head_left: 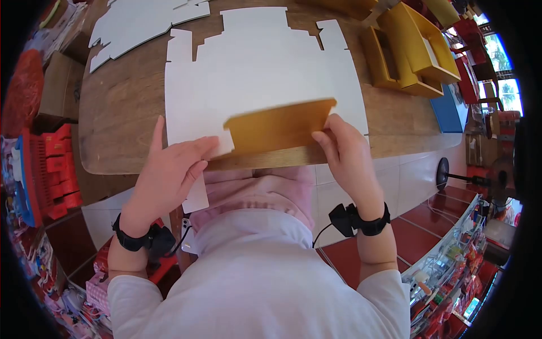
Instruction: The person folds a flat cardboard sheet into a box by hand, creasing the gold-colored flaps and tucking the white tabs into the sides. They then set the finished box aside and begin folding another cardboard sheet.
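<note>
A die-cut cardboard sheet (259, 73) lies white side up at the table's near edge. Its near flap (276, 127) is bent upward and shows a gold face. The right end of that flap is pinched between the thumb and fingers of my right hand (347, 152). At the other end, my left hand (172, 172) grips the sheet near a white side tab (226, 142), with its little finger side resting near the sheet's left edge. A narrow white strip of the cardboard hangs below my left hand, over the table edge.
More white die-cut cardboard (141, 28) lies at the table's far left. Gold boxes (409, 48) stand at the right, above a blue box (446, 110). A fan (446, 174) is off to the right, and red crates (48, 169) are on the left.
</note>
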